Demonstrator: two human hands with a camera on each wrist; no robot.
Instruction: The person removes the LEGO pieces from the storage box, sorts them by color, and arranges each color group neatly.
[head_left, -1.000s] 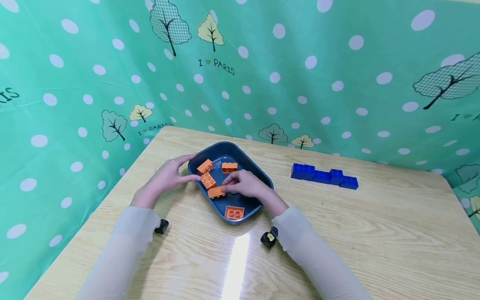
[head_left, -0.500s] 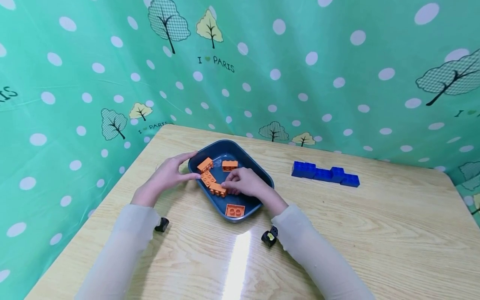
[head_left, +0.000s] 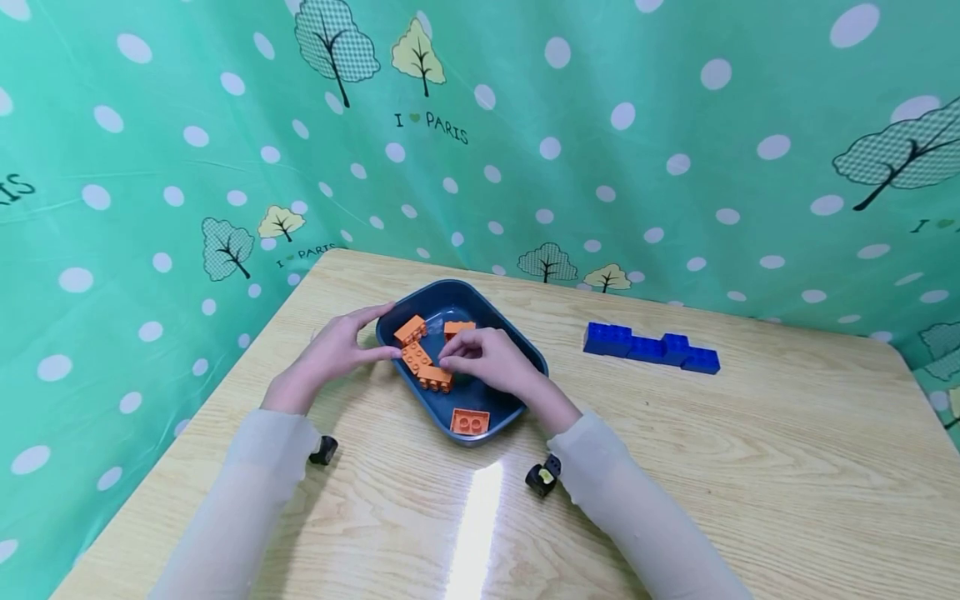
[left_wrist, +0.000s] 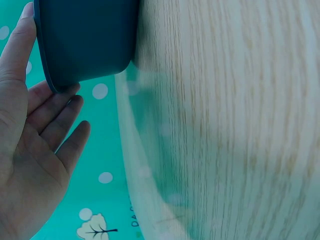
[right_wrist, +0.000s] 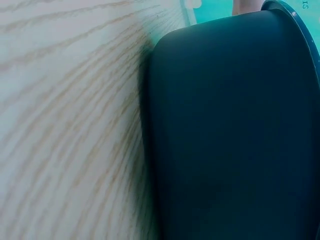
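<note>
A dark blue plastic tub (head_left: 525,343) stands on the table with several orange toy bricks inside. My left hand (head_left: 330,354) spans its left corner, thumb and fingertips at the rim; in the left wrist view the fingers of the left hand (left_wrist: 37,130) extend along the outside wall. Over the middle of the tub is my right hand (head_left: 487,358), fingers loosely bent and no brick visible in them. Just left of its fingertips lies an orange brick (head_left: 435,379), end to end with another orange brick (head_left: 416,357) and a third (head_left: 411,330). The right hand partly covers an orange brick (head_left: 457,327).
One orange brick (head_left: 470,422) lies with its hollow underside up at the tub's near end. A joined row of blue bricks (head_left: 648,347) sits on the wooden table (head_left: 720,467) to the right. Behind hangs a green dotted curtain (head_left: 637,150).
The right hand has let go of the near orange brick of the row and drawn slightly up and away. That brick has turned to stand studs toward me. The left hand stays at the tub.
</note>
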